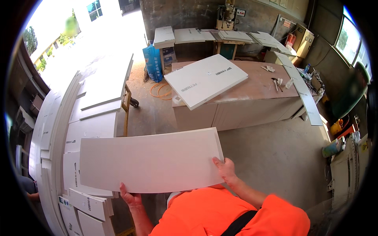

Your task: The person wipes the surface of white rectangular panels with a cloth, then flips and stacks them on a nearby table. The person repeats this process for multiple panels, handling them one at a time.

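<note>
A long white board (149,161) is held across in front of my body, its plain face toward me. My left hand (130,195) grips its near edge from below, thumb on the face and fingers hidden underneath. At the board's right end, my right hand (225,170) clasps the short edge, thumb on top and the other fingers mostly behind. The board's left end reaches over stacked white boards (74,135). Beyond it, a wide white panel (206,80) with printed marks lies at an angle on a brown-topped workbench (260,88).
A trolley wheel (134,102) stands near the stacks, and an orange hose (159,90) is coiled on the floor. Small tools (277,83) lie on the bench, with a long narrow strip (299,88) across its right end. A drilling machine (227,17) stands at the back wall.
</note>
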### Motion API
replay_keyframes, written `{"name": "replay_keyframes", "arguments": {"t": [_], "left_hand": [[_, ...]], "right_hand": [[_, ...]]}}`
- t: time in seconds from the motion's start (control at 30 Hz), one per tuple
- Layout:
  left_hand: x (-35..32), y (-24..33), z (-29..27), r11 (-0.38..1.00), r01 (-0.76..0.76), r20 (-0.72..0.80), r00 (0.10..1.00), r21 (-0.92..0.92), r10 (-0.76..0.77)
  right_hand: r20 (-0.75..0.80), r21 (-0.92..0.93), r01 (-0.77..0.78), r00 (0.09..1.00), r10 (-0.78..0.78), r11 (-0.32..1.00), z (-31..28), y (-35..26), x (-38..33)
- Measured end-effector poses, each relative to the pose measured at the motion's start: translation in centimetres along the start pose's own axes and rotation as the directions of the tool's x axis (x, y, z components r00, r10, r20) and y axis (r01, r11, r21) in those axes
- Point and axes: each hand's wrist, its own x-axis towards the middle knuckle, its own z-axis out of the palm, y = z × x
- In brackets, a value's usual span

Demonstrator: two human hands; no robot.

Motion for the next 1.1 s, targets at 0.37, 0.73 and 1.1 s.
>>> {"name": "replay_keyframes", "arguments": {"t": [0.37,0.73,1.1], "left_hand": [[24.0,-26.9,15.3,0.917,0.367,-0.032,0.926,-0.154,-0.376],[25.5,-44.5,28.7,0.718,0.684,-0.011,0.725,0.130,-0.689],[25.3,-53.2,37.6,0.511,0.805,-0.444,0.593,0.303,-0.672]], "right_hand": [[-0.413,-0.014,0.152,0.899,-0.144,0.988,-17.7,-3.3,25.2],[-0.256,-0.370,0.075,0.950,-0.179,0.926,-31.9,-16.8,55.0],[0.160,-0.420,0.070,0.987,-0.002,0.905,-29.3,-24.0,87.5]]}}
